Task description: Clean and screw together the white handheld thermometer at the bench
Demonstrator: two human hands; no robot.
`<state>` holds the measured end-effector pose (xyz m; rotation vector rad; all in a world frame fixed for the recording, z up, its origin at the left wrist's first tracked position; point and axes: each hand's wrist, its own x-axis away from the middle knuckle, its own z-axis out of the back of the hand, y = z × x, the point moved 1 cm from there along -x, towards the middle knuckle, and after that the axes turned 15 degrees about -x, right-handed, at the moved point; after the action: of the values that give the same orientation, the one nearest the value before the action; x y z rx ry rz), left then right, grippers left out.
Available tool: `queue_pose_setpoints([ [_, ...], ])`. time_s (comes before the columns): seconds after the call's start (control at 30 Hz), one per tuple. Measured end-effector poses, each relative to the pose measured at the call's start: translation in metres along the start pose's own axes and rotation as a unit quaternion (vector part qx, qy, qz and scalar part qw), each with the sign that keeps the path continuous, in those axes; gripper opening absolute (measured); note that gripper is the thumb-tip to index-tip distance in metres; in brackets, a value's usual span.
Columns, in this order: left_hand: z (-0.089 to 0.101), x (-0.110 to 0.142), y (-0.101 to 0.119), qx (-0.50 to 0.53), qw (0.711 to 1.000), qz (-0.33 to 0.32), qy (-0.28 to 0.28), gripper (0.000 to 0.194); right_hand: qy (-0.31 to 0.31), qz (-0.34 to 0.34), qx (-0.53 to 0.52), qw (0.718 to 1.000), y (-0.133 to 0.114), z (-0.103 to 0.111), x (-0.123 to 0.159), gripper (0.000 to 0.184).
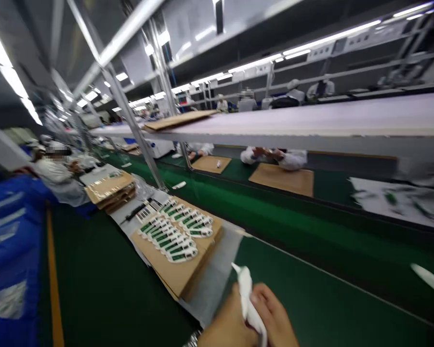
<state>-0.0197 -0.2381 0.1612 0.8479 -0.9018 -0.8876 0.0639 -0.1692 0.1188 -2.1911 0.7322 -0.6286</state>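
Observation:
At the bottom of the head view, my left hand (228,320) and my right hand (273,315) are closed around one slim white plastic piece (245,284). Its narrow tip points up and away from me; motion blurs its details, and the fingers hide its lower part. Ahead and to the left, several white casings with green circuit boards (171,241) lie in two rows on a stack of cardboard (180,279). A metal band (192,340) shows at my left wrist.
A black-handled tool (135,211) lies behind the casings, near another cardboard stack (111,188). The green conveyor belt (274,217) carries a white piece (429,279) at right. Metal posts and a long shelf (310,118) stand beyond. Co-workers sit across the belt and at far left, beside blue bins (14,241).

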Motion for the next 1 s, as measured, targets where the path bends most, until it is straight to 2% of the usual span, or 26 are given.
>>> queue_pose_setpoints([
  [0.07, 0.000, 0.004, 0.006, -0.022, 1.000, 0.003, -0.008, 0.049, -0.012, -0.005, -0.052, 0.999, -0.007, -0.008, 0.003, 0.038],
  [0.2, 0.007, 0.010, 0.017, -0.045, 0.999, 0.028, -0.012, 0.047, -0.014, -0.017, -0.060, 0.998, -0.013, -0.018, 0.000, 0.040],
  [0.4, 0.008, 0.016, 0.017, -0.035, 0.999, 0.023, -0.026, 0.049, -0.042, -0.017, -0.051, 0.998, -0.017, -0.018, 0.011, 0.039],
  [0.73, 0.006, 0.022, 0.025, -0.055, 0.998, 0.015, -0.010, 0.046, -0.039, -0.004, -0.055, 0.998, -0.017, -0.021, 0.010, 0.037],
  [0.87, 0.010, 0.020, 0.025, -0.036, 0.999, 0.011, -0.030, 0.045, -0.050, 0.008, -0.046, 0.998, -0.018, -0.021, 0.014, 0.037],
  [1.0, 0.012, 0.018, 0.021, -0.050, 0.998, -0.009, -0.042, 0.041, -0.077, -0.009, -0.040, 0.996, -0.022, -0.017, 0.016, 0.036],
])
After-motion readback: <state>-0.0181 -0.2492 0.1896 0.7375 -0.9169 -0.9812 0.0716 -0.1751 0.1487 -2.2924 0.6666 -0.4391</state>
